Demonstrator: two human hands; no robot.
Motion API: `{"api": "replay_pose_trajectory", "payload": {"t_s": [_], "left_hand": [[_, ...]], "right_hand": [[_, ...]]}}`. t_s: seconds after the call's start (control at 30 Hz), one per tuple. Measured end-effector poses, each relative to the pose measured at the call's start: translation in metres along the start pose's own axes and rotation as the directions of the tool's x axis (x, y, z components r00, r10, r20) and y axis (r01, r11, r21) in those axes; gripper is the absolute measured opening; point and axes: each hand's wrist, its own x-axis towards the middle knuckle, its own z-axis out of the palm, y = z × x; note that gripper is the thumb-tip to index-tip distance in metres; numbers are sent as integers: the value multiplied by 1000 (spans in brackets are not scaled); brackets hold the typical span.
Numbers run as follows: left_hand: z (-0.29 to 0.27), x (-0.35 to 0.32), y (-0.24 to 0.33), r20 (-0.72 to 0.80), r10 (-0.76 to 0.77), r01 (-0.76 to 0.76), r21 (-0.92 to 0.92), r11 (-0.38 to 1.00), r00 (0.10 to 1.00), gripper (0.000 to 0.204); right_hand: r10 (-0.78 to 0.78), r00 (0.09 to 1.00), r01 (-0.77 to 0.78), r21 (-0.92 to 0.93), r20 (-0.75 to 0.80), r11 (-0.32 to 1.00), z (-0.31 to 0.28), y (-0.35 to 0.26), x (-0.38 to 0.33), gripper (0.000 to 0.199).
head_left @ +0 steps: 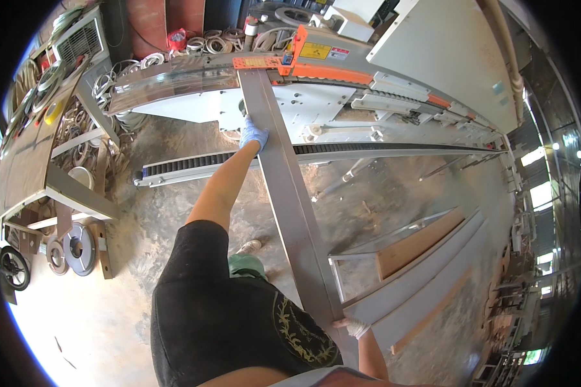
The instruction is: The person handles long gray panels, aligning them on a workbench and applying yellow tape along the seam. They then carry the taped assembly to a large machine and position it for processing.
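Observation:
A long grey-brown board [292, 213] runs from the machine at the far side back toward my body at the lower right. My left hand [254, 134], in a blue glove, is stretched forward and grips the board's left edge near its far end. Close to my body, my right hand [354, 326] holds the right edge of the near end; a whitish glove or wrap covers part of it, and its fingers show only in part. The board's far end lies against the machine's orange guard [261, 62] and passes over a black roller track [203, 160].
Long boards [410, 261] lie on a low stand to the right. At left stands a wooden table [35, 161] with rolls of edging tape [79, 249] below it. The white machine body [319, 103] stretches away to the right. A green-covered object [246, 265] shows beside my body.

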Motion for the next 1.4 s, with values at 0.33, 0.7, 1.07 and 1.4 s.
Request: {"api": "replay_pose_trajectory", "payload": {"t_s": [0.33, 0.7, 1.07, 1.4], "left_hand": [[69, 70, 17, 99, -182, 206, -378, 903, 978, 80], [69, 72, 20, 80, -176, 194, -458, 867, 981, 70], [69, 76, 26, 96, -214, 232, -527, 818, 972, 70], [69, 77, 30, 126, -223, 255, -541, 802, 967, 74]], "right_hand": [[151, 984, -164, 155, 90, 974, -44, -4, 54, 48], [176, 980, -188, 155, 91, 970, -49, -13, 80, 72], [150, 988, -153, 112, 35, 982, -36, -52, 71, 61], [28, 999, -35, 171, 40, 985, -34, -41, 77, 48]]}}
